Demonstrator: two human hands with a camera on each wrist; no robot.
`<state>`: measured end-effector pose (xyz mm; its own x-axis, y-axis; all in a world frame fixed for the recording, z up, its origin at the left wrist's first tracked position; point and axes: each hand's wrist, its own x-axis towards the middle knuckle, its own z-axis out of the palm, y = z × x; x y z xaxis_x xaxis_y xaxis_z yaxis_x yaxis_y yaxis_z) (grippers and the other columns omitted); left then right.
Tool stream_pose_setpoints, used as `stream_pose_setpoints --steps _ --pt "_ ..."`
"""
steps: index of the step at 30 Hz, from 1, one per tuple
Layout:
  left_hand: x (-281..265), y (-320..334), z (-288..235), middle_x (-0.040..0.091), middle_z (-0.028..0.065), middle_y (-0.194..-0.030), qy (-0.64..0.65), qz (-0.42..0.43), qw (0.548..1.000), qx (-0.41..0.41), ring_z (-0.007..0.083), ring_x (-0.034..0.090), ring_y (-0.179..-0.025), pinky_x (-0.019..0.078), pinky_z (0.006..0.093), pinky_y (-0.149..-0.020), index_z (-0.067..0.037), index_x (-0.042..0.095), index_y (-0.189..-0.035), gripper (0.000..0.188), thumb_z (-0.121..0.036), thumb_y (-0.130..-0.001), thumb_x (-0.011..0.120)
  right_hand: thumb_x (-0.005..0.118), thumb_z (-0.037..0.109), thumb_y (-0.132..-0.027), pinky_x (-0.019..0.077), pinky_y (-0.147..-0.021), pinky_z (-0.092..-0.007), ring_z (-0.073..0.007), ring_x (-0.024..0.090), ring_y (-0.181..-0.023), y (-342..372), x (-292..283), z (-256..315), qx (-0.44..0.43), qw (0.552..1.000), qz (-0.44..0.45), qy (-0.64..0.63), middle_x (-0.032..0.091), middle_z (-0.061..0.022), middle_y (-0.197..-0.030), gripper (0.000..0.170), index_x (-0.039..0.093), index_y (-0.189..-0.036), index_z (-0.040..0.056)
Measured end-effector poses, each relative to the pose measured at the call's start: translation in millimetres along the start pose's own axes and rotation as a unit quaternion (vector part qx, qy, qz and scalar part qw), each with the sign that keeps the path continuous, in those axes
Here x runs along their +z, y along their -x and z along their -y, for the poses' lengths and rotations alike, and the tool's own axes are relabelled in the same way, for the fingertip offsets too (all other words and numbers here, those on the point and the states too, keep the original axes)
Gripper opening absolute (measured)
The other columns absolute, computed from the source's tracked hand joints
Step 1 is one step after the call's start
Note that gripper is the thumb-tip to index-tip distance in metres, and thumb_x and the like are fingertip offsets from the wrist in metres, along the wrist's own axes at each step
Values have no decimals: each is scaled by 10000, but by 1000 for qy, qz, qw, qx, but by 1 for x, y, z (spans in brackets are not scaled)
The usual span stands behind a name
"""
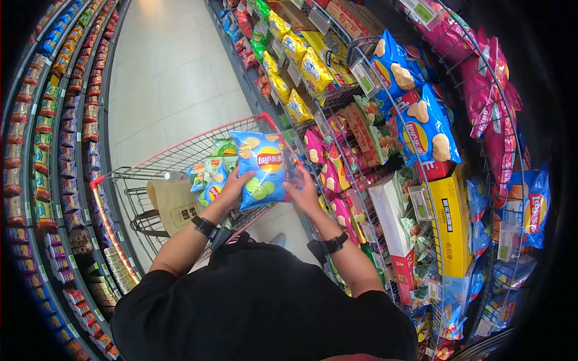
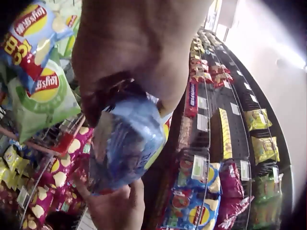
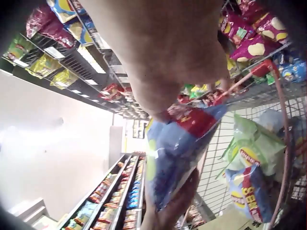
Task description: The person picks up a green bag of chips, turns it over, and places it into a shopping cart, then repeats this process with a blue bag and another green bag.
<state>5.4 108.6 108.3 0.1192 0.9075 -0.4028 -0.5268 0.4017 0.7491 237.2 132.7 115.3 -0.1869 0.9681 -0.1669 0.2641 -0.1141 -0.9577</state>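
Between both hands is a blue Lay's chip bag (image 1: 265, 174), its front facing up, with chips and lime slices printed on it. My left hand (image 1: 233, 189) grips its left side, thumb lying over the front. On the opposite side, my right hand (image 1: 304, 191) holds the edge near the lower corner. In the left wrist view the chip bag (image 2: 129, 139) shows its crinkled blue underside; the right wrist view shows the bag (image 3: 175, 143) end-on between the hands. The fingers behind it are partly hidden. It is held above the shopping cart (image 1: 162, 141).
Inside the cart lie a green chip bag (image 3: 252, 143), a blue chip bag (image 3: 247, 191) and a tan tote bag (image 1: 174, 204). Wire racks of chip bags stand close on the right, with a yellow carton (image 1: 450, 219). Packed shelves (image 1: 45, 156) line the left, beyond the tiled aisle (image 1: 162, 72).
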Motion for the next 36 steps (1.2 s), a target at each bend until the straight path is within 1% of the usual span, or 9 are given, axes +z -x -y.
stream_pose_setpoints --steps 4,5,10,14,18,23,29,32,36 --pt "-37 -14 3 566 127 -1219 -55 -5 996 -69 203 593 -1068 514 331 -897 5 406 -1307 538 -275 -903 624 699 184 -859 505 -771 -301 -181 608 -1007 -3 15 4 225 957 146 -112 616 -165 -1136 593 410 -1338 -12" --pt "-44 -16 5 560 133 -1226 -91 -26 992 -88 204 589 -1074 512 330 -899 12 393 -1320 574 -291 -896 635 684 160 -862 510 -763 -297 -161 632 -917 -2 24 -14 205 965 132 -93 662 -120 -1018 558 423 -1327 -5" --pt "-69 -19 19 522 182 -1286 -318 -69 937 -127 220 569 -1097 492 328 -893 54 271 -1415 856 -360 -821 727 668 145 -864 509 -790 -315 -162 583 -1012 -8 46 -56 183 965 156 -107 594 -83 -1181 519 444 -1325 62" --pt "-66 -22 13 493 216 -1309 -288 -91 951 -57 251 533 -1152 447 336 -955 75 247 -1418 885 -324 -803 743 654 116 -862 503 -811 -304 -172 577 -1043 -4 42 -39 177 965 127 -146 585 -82 -1208 494 461 -1312 54" --pt "-78 -56 18 545 176 -1232 -248 -131 960 22 224 598 -1022 512 328 -817 27 273 -1417 783 -284 -844 707 649 105 -860 499 -795 -291 -161 587 -1031 -3 17 -35 161 977 92 -106 593 -71 -1201 433 505 -1266 57" --pt "-61 -87 -4 586 164 -1206 -174 -97 980 -23 226 605 -1052 488 318 -872 -23 297 -1446 691 -210 -881 648 623 98 -874 495 -760 -265 -136 603 -976 14 -20 -18 189 970 49 -143 605 -42 -1168 374 528 -1234 62" --pt "49 -93 -52 595 122 -1226 -348 105 921 144 221 560 -1151 470 326 -935 -25 504 -1319 484 -144 -869 638 590 -15 -862 499 -815 -289 -159 613 -993 42 -93 1 -25 988 -88 -121 612 -73 -1151 383 521 -1233 47" --pt "132 -87 -78 554 96 -1288 -339 194 890 235 209 524 -1194 445 325 -968 -39 491 -1331 478 -112 -877 622 558 -55 -850 469 -939 -308 -190 572 -1124 87 -133 117 -121 961 -246 21 570 -119 -1258 425 505 -1266 17" --pt "244 -55 -115 459 126 -1390 -355 291 794 398 240 443 -1286 376 359 -1039 -58 467 -1357 533 -104 -854 636 596 -25 -807 370 -1043 -388 -242 474 -1266 144 -201 175 -282 799 -442 294 509 -132 -1354 498 496 -1293 18"
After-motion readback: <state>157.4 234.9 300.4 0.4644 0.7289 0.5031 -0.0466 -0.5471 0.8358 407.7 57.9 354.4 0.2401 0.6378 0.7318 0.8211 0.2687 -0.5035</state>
